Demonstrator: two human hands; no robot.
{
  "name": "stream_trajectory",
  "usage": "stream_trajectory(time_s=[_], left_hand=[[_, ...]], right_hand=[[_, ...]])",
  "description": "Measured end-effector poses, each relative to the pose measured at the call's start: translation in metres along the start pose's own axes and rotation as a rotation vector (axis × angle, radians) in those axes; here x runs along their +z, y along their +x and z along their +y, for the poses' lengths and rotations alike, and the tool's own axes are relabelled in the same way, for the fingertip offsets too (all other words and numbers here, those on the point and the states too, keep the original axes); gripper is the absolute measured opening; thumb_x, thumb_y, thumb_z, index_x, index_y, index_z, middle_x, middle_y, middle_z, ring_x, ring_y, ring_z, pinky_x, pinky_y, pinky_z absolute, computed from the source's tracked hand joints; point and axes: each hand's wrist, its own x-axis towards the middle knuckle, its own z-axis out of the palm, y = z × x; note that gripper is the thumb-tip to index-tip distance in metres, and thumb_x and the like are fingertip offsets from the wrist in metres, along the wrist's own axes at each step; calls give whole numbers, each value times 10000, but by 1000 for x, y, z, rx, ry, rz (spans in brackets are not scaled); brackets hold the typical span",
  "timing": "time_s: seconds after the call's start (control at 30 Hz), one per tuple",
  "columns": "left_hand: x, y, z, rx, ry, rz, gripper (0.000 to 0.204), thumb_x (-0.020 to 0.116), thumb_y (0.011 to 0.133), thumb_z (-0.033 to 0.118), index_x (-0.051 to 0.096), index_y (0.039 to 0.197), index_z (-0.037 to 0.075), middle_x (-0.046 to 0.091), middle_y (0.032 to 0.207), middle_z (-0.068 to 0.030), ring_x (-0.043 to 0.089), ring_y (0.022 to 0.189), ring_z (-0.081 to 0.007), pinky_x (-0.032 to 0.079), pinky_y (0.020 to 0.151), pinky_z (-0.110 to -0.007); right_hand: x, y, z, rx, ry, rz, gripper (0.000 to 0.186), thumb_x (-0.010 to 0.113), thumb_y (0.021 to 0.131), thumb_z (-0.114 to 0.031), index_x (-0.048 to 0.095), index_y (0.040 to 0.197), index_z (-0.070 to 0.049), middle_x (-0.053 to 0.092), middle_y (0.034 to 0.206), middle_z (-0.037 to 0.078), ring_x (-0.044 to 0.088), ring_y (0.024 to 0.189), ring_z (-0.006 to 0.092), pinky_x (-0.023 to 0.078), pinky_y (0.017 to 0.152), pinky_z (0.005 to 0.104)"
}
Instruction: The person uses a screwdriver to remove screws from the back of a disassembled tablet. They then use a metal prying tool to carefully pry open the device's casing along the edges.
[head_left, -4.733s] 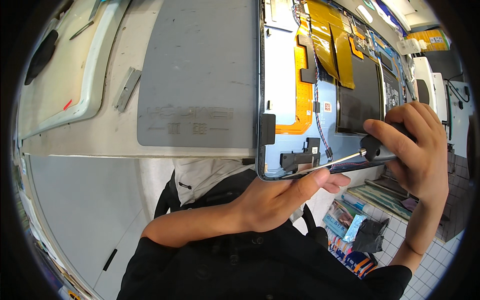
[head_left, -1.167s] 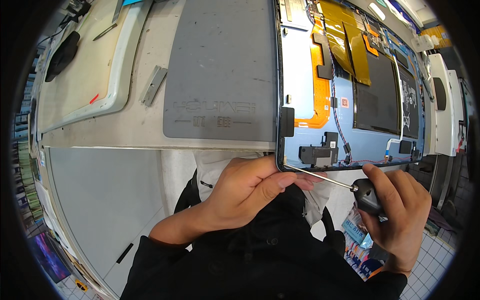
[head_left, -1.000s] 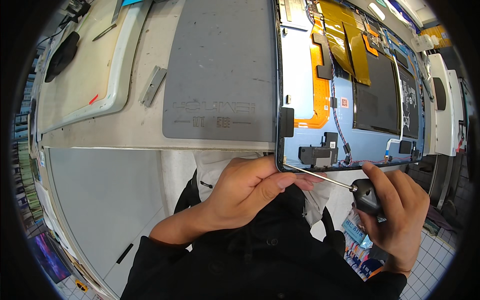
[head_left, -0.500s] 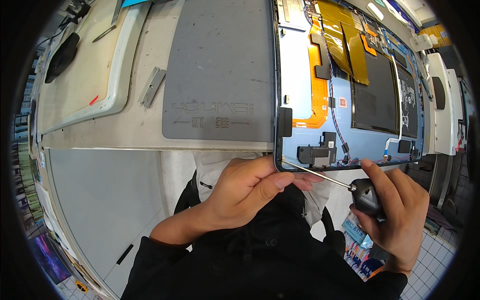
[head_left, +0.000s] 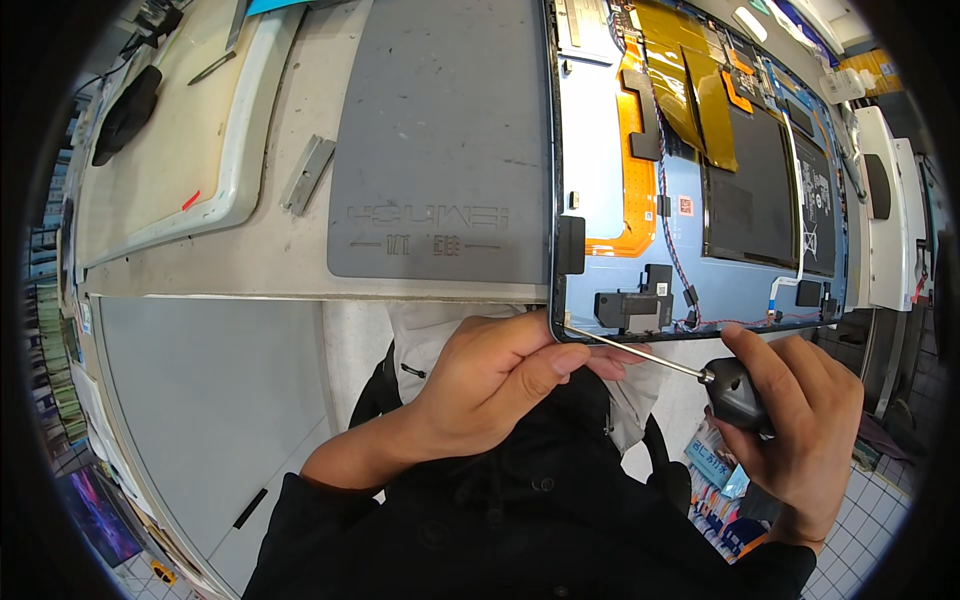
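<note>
An opened tablet (head_left: 610, 270) juts over the bench's near edge with its inside facing up. Black batteries (head_left: 752, 190), an orange flex cable (head_left: 638, 175) and thin twisted wires show in its blue case. My left hand (head_left: 495, 375) grips the near left corner, thumb outside the rim and some fingers hidden beneath. In my right hand (head_left: 800, 410) is a screwdriver (head_left: 738, 393) with a dark bulbous handle. Its slim metal shaft slants left across the near rim, and the tip meets the inside of that same corner. A small black module (head_left: 635, 308) sits just beyond the shaft.
A grey mat (head_left: 440, 140) lies on the bench, partly under the tablet. Left of it are a small metal block (head_left: 308, 175) and a white-rimmed tray (head_left: 245, 170) holding a blade-like tool (head_left: 212, 68) and a black object (head_left: 127, 115). Packages (head_left: 715, 465) stand below, at right.
My right hand and the screwdriver handle have shifted very slightly to the right, the tip staying at the corner. My left hand keeps its hold.
</note>
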Motion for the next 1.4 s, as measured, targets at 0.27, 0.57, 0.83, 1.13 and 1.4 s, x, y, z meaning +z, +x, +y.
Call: stream_trajectory(time_s=[0.27,0.57,0.83,1.13,1.4], left_hand=[[-1,1,-3,-20,-54,53,252,398,890,155,524,1043,0,623,907,-48,556,752,-81,420,619,-192],[-3,1,-3,25,38,-28,369,330,906,246,468,1036,-71,557,1036,-204,591,874,-222,427,660,-214],[-2,1,-4,29,31,-32,375,330,906,255,470,1026,-72,555,1038,-208,590,881,-228,427,662,-214],[1,1,-1,36,-5,-2,365,336,905,248,468,1024,-71,555,1033,-214,589,881,-233,426,668,-216],[-2,0,-4,26,32,-43,353,329,907,235,475,1020,-66,559,1032,-205,589,885,-221,425,667,-213]], right_hand=[[-2,2,1,-17,-9,-10,466,636,609,-243,546,1022,-46,480,661,56,471,528,194,363,454,311],[-4,5,5,-30,-16,10,431,647,581,-233,566,965,-55,470,630,51,465,514,204,360,447,316],[-3,8,12,-95,15,35,421,669,548,-205,569,932,-62,470,617,44,469,512,206,359,441,308],[-3,9,11,-84,-3,23,429,673,544,-200,567,938,-68,466,620,45,467,510,205,363,442,312],[-2,6,8,-55,18,11,481,679,527,-211,558,956,-31,484,640,75,487,539,226,377,474,319]])
